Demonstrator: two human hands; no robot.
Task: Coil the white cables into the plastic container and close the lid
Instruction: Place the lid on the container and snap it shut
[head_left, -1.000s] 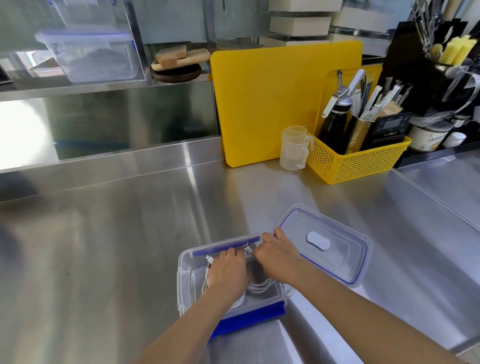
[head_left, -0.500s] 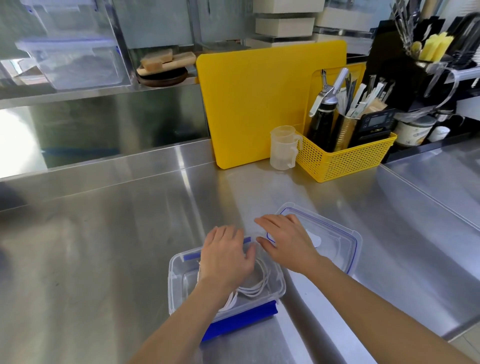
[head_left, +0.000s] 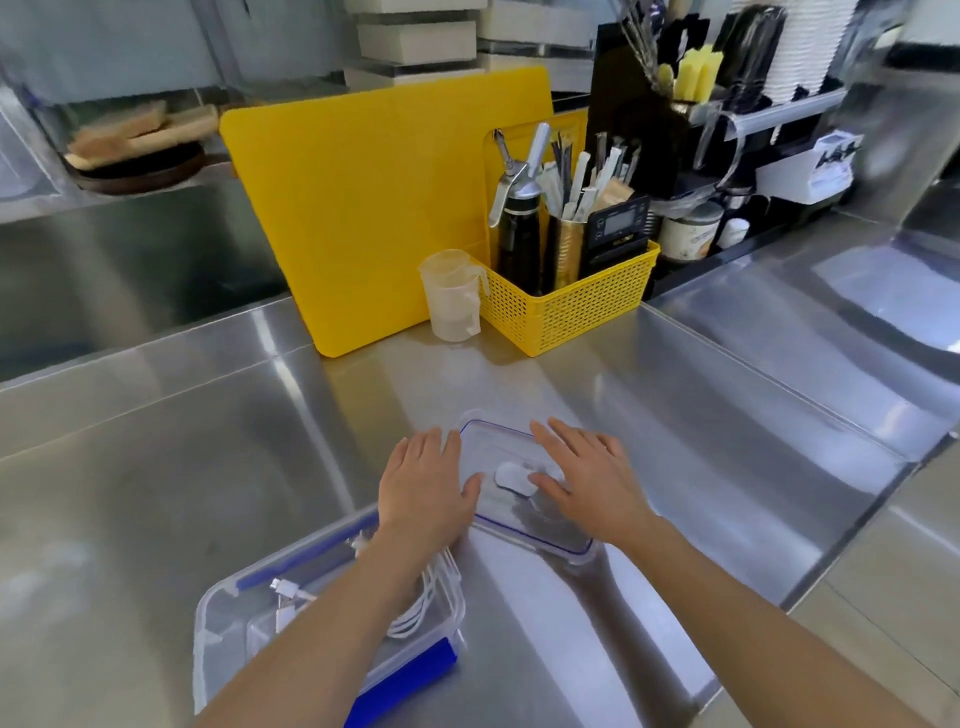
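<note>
Nearest the person, the clear rectangular plastic container with blue latches sits open on the brushed steel worktop. The white cables lie looped inside it at its right end, partly hidden under the left forearm, with a plug end showing nearer the middle.

Just beyond, to the container's right, the clear flat lid with a blue seal line lies on the worktop, apart from the container. The left hand is flat with straight fingers over the lid's left edge. The right hand is likewise spread wide over its right half. Neither holds anything; whether they press on the lid I cannot tell.

The step looks to be picking up the lid. It is best taken by both short edges, kept level, and lined up corner to corner. Any loop standing above the rim should be tucked down first, or the seal may pinch it.

Farther back stand a frosted plastic measuring jug, a yellow perforated basket of utensils and an upright yellow cutting board.
</note>
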